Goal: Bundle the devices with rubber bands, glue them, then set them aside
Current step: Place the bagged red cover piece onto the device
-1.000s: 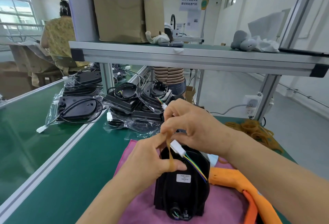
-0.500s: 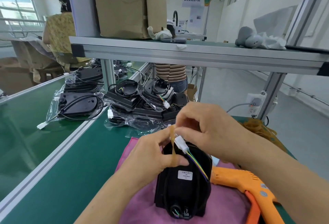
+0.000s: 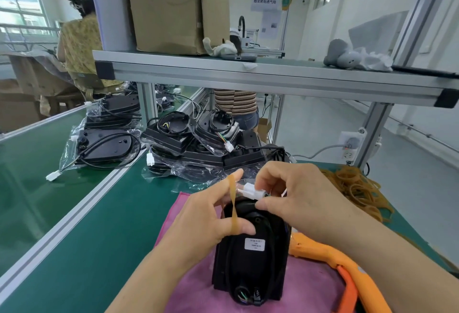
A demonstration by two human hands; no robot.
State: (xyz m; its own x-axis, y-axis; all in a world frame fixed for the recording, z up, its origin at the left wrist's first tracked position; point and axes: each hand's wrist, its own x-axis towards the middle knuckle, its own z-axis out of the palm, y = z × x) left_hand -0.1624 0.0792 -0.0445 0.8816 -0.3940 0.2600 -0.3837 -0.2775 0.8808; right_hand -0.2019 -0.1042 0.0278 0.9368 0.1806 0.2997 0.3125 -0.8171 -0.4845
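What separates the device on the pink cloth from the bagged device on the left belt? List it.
The device on the cloth is bare; the bagged device sits in clear plastic. The first's white connector is pinched by the right hand; the second's lies loose on the belt. Both are black.

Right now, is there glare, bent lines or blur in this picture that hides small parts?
Head view: the window is washed out; the green belt shows sheen; the wide lens leans the right post; the black device's label is too soft to read; the rubber band on the left hand and white connector in the right hand look sharp.
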